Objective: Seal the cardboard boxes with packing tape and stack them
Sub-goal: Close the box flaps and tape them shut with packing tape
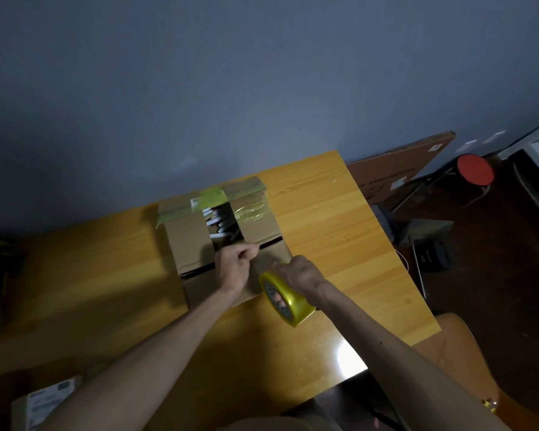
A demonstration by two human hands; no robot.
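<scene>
Tape roll (288,303) — in right grip (302,275), beside box (193,244)

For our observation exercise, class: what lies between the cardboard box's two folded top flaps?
In the head view, an open gap lies between the left flap and right flap of the cardboard box; white items packed inside show through it.

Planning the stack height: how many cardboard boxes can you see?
3. An open box on the table, a labelled box at bottom left, and a flat carton standing beside the table at right. Others may be hidden off-frame.
</scene>
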